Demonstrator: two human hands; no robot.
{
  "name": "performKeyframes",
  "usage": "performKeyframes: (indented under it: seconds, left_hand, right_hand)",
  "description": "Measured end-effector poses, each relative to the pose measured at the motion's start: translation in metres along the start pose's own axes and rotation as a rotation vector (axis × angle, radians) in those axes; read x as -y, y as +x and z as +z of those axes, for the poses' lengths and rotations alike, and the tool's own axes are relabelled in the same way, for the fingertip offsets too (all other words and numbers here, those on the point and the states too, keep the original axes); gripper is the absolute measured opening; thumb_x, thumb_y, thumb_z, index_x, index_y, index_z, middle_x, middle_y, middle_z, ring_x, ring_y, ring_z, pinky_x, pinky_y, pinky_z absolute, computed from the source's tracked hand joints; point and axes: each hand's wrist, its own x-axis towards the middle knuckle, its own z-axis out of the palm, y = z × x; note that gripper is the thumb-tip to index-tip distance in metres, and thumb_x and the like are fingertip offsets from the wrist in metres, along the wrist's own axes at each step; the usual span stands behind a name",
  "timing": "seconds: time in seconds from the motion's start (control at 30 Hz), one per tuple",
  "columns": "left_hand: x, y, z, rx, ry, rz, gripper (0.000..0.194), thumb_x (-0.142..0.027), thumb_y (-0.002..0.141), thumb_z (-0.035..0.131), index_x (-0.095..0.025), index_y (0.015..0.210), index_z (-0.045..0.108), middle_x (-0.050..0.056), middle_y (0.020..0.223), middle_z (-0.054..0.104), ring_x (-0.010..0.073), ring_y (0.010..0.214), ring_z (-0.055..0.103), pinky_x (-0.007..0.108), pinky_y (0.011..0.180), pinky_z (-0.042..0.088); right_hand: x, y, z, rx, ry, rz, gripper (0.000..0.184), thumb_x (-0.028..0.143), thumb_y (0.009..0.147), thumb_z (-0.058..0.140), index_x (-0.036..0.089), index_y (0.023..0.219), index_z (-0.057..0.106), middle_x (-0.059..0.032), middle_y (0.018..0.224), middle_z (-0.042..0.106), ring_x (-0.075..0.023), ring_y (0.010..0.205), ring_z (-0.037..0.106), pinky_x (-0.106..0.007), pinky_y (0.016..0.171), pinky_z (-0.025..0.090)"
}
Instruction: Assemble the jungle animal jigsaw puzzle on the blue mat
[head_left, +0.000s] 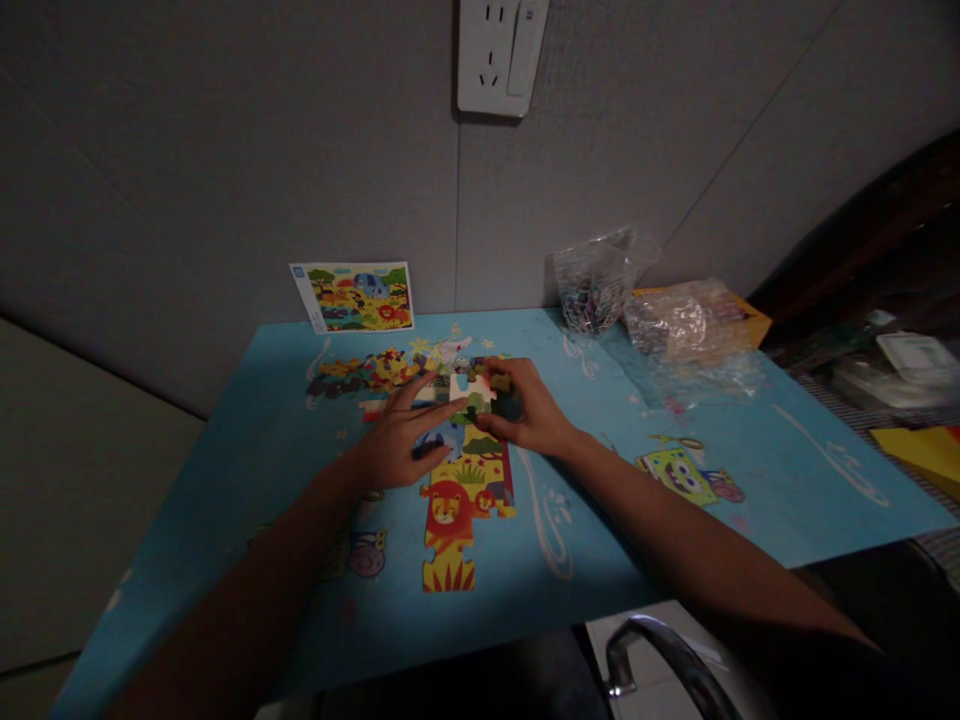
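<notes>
I count two hands, one pale puzzle piece between them at frame centre, upper end of one part-joined puzzle. Left hand: fingers spread, forefinger at piece. Right hand: thumb, forefinger part-open around piece; firm grip, can't tell. Upper left: one picture card.

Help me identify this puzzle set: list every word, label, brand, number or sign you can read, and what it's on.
No text can be read.
Card: blue corner label, too small to read.
Socket: small mark on the switch, too small to read.
</notes>
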Motion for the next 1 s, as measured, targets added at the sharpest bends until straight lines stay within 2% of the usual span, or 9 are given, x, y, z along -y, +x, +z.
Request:
performKeyframes:
  seconds: [0.13, 0.27, 0.37, 0.47, 0.63, 0.73, 0.83, 0.9, 1.0]
  left_hand:
    - [0.008, 0.002, 0.004, -0.184, 0.102, -0.18, 0.052, -0.028, 0.092, 0.055, -0.025, 0.144, 0.058, 0.008, 0.131, 0.069, 0.0306, 0.151, 0.031, 0.052, 0.123, 0.029]
    - [0.02, 0.003, 0.009, -0.377, 0.237, -0.483, 0.05, -0.03, 0.089, 0.058, -0.025, 0.138, 0.062, 0.01, 0.125, 0.071, 0.0362, 0.144, 0.04, 0.057, 0.116, 0.036]
    - [0.022, 0.001, 0.01, -0.387, 0.334, -0.646, 0.047, -0.031, 0.087, 0.06, -0.026, 0.133, 0.066, 0.014, 0.136, 0.064, 0.047, 0.141, 0.038, 0.071, 0.107, 0.035]
    - [0.02, 0.0, 0.009, -0.368, 0.396, -0.704, 0.045, -0.034, 0.086, 0.061, -0.023, 0.129, 0.07, 0.019, 0.152, 0.049, 0.0551, 0.142, 0.032, 0.079, 0.103, 0.03]
    - [0.02, 0.001, 0.006, -0.371, 0.287, -0.558, 0.054, -0.032, 0.086, 0.062, -0.027, 0.139, 0.061, 0.011, 0.144, 0.058, 0.0442, 0.145, 0.033, 0.068, 0.115, 0.029]
    - [0.016, 0.001, 0.004, -0.23, 0.14, -0.281, 0.065, -0.028, 0.087, 0.06, -0.026, 0.151, 0.047, 0.006, 0.139, 0.064, 0.036, 0.147, 0.033, 0.057, 0.122, 0.026]
    - [0.006, 0.0, 0.004, -0.057, 0.036, -0.058, 0.069, -0.024, 0.088, 0.058, -0.024, 0.155, 0.042, 0.006, 0.141, 0.063, 0.0334, 0.151, 0.026, 0.053, 0.124, 0.026]
    - [0.001, 0.0, 0.005, -0.025, 0.01, -0.009, 0.067, -0.022, 0.089, 0.057, -0.023, 0.155, 0.043, 0.007, 0.136, 0.066, 0.033, 0.153, 0.023, 0.053, 0.123, 0.027]
    - [0.001, 0.001, 0.006, -0.087, 0.047, -0.044, 0.061, -0.024, 0.091, 0.056, -0.022, 0.151, 0.049, 0.009, 0.127, 0.071, 0.0314, 0.153, 0.025, 0.052, 0.123, 0.028]
  right_hand:
    - [-0.011, 0.0, 0.003, -0.077, -0.14, 0.146, 0.068, 0.044, 0.079, 0.07, 0.017, 0.138, 0.051, -0.0166, 0.131, 0.061, -0.0349, 0.12, 0.052, -0.053, 0.104, 0.041]
    - [-0.023, -0.001, 0.006, -0.094, -0.253, 0.352, 0.07, 0.042, 0.077, 0.072, 0.014, 0.138, 0.053, -0.0186, 0.132, 0.062, -0.0388, 0.12, 0.051, -0.057, 0.101, 0.043]
    - [-0.026, -0.002, 0.008, -0.074, -0.265, 0.386, 0.067, 0.037, 0.077, 0.071, 0.014, 0.138, 0.054, -0.017, 0.132, 0.063, -0.0387, 0.119, 0.052, -0.058, 0.101, 0.043]
    - [-0.025, -0.002, 0.008, -0.074, -0.26, 0.391, 0.065, 0.035, 0.077, 0.071, 0.015, 0.137, 0.055, -0.0158, 0.132, 0.064, -0.0389, 0.12, 0.052, -0.059, 0.101, 0.043]
    - [-0.022, 0.0, 0.005, -0.144, -0.198, 0.37, 0.063, 0.035, 0.075, 0.074, 0.018, 0.134, 0.057, -0.0139, 0.128, 0.066, -0.0372, 0.118, 0.053, -0.058, 0.102, 0.043]
    - [-0.015, 0.001, 0.002, -0.152, -0.09, 0.237, 0.064, 0.037, 0.077, 0.075, 0.019, 0.135, 0.055, -0.0131, 0.128, 0.065, -0.0328, 0.118, 0.054, -0.052, 0.105, 0.044]
    - [-0.006, 0.001, 0.001, -0.047, -0.003, 0.092, 0.068, 0.045, 0.079, 0.076, 0.022, 0.138, 0.053, -0.0124, 0.128, 0.064, -0.0306, 0.12, 0.054, -0.05, 0.105, 0.045]
    - [-0.003, 0.001, 0.001, 0.028, 0.02, 0.041, 0.074, 0.049, 0.077, 0.077, 0.023, 0.141, 0.05, -0.0124, 0.128, 0.064, -0.0307, 0.122, 0.053, -0.05, 0.106, 0.044]
    - [-0.008, 0.001, 0.002, 0.034, -0.039, 0.076, 0.081, 0.048, 0.076, 0.079, 0.021, 0.145, 0.048, -0.0134, 0.132, 0.063, -0.0322, 0.124, 0.051, -0.052, 0.108, 0.042]
